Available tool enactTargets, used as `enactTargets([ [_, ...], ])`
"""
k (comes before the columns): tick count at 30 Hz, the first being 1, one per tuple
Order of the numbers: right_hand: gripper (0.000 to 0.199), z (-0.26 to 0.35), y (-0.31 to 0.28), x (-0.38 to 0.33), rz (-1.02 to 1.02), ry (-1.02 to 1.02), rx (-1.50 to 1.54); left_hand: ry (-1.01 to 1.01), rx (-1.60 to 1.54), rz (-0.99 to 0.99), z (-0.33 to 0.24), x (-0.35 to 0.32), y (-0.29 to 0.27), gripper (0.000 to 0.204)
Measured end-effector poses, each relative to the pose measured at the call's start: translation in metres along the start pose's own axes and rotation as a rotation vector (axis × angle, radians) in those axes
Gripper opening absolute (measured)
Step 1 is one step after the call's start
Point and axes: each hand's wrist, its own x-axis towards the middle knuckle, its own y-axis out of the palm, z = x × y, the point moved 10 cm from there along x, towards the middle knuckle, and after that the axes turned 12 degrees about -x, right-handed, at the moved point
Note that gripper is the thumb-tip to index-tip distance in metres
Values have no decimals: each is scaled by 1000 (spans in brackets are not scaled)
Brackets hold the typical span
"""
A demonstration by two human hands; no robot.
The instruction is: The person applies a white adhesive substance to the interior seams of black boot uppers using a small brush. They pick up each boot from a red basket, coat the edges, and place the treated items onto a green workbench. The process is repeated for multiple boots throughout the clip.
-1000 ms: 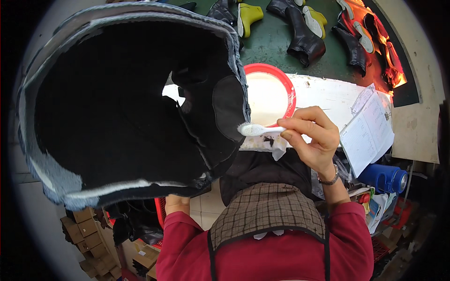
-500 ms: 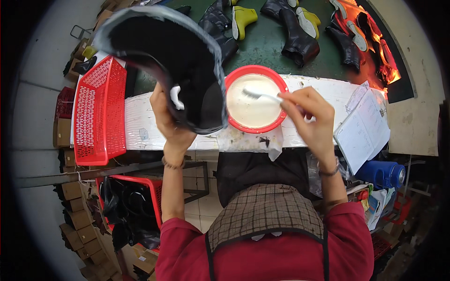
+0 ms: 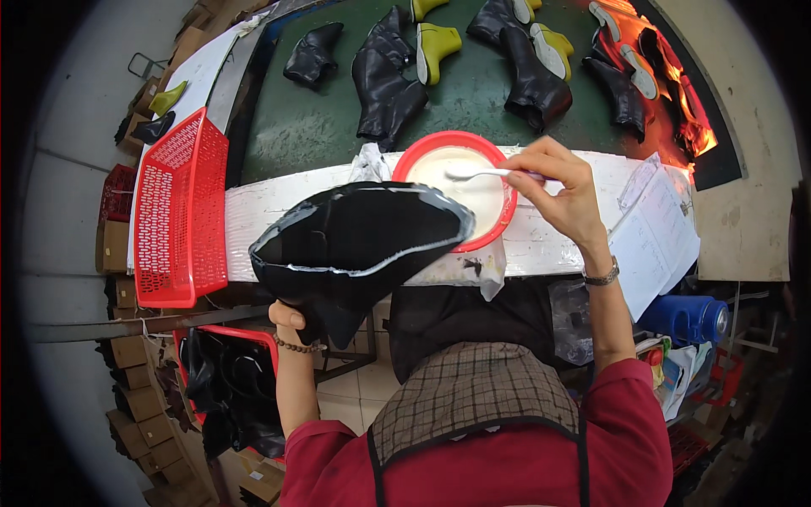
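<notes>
Left hand (image 3: 291, 325) gripping black boot upper (image 3: 359, 245) — long axis left-right, right hand (image 3: 562, 190) pinching brush (image 3: 486, 174) over red bowl (image 3: 422, 152)

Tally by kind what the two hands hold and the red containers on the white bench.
Black boot upper, in the left hand: 1
White brush, in the right hand: 1
Red bowl: 1
Red basket: 1
Total: 4

left: red basket (image 3: 182, 211) blocks | right: papers (image 3: 663, 241) crowd | between: ledge (image 3: 270, 207) seemingly bare
</notes>
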Motion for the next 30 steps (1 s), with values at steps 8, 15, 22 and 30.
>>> enactTargets([
  [8, 19, 19, 10, 8, 96, -130, -13, 31, -81, 234, -11, -2, 6, 92],
  [15, 15, 38, 26, 26, 118, -194, 65, 30, 53, 381, -7, -2, 16, 92],
  [22, 15, 27, 18, 21, 109, -177, 40, 101, -133, 163, -1, 21, 49, 92],
  [30, 15, 41, 13, 24, 117, -237, -2, -101, -154, 295, 19, 22, 40, 92],
])
